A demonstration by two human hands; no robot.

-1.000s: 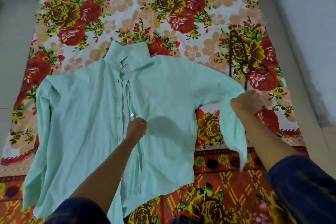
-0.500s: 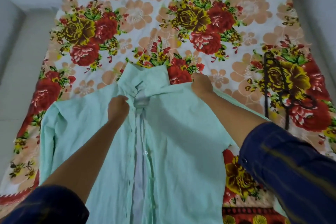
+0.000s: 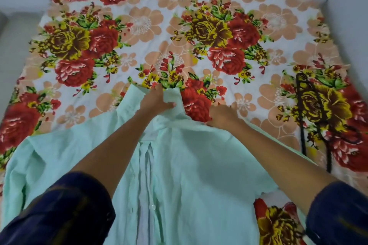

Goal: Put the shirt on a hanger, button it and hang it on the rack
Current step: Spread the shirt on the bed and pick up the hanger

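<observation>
**Both hands at the collar, shirt flat on the sheet**

The mint-green shirt point(image 3: 191, 175) lies front-up on the floral bedsheet point(image 3: 143, 24), collar end pointing away from the person, front placket unbuttoned and parted down the middle.

Left hand point(image 3: 154, 101) sits on the collar point(image 3: 173, 97), fingers curled around the collar fabric, thumb on top of the cloth. It's gripping it.

Right hand point(image 3: 223, 115) is at the shirt's right shoulder edge, just beside the collar, fingers bent down onto the fabric. Can't tell if it pinches the cloth or only presses it; fingertips are hidden.

The dark hanger point(image 3: 304, 117) lies on the sheet well apart from the shirt, off to the person's right, nothing touching it.

Dark blue sleeves point(image 3: 65, 211) are pushed up on both forearms.
</observation>
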